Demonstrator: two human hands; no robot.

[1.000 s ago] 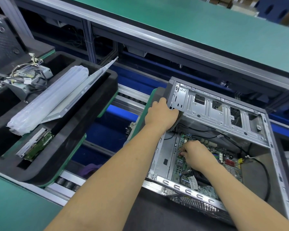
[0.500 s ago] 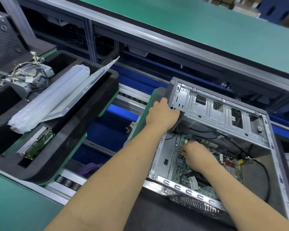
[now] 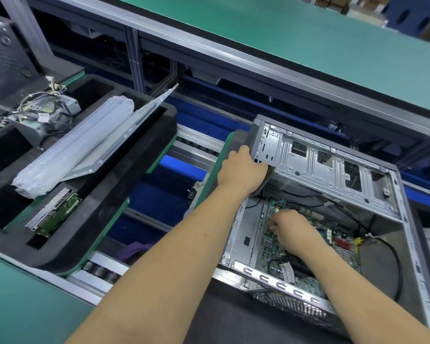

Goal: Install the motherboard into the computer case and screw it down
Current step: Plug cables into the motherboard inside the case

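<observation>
The right hand (image 3: 293, 232) is down inside the case (image 3: 412, 244), fingers curled and bunched at their tips (image 3: 273, 225) as if pinching something small against the board (image 3: 338, 240). Whether a screw sits between them is too small to tell. The board lies directly under those fingertips, touching or all but touching them, flat on the case floor. From the fingers it spreads away toward the wrist side and beyond, its long axis running roughly along the forearm, toward the near rail of the case. The spot being worked is near the board's far-left corner, just beside the bare metal side wall.

The left hand (image 3: 242, 170) is up and away from those fingertips, wrapped over the upper left corner of the case frame, fingers curled round the edge, apparently steadying it. The right hand is by far the nearer to the board; the left is well apart from it.

The board is green, crowded with small parts, red and yellow connectors on its far side from the fingers. A black cable (image 3: 392, 264) loops beyond it, and a labelled lead crosses near the wrist. It looks seated, so fastening is probably the step in hand.
</observation>
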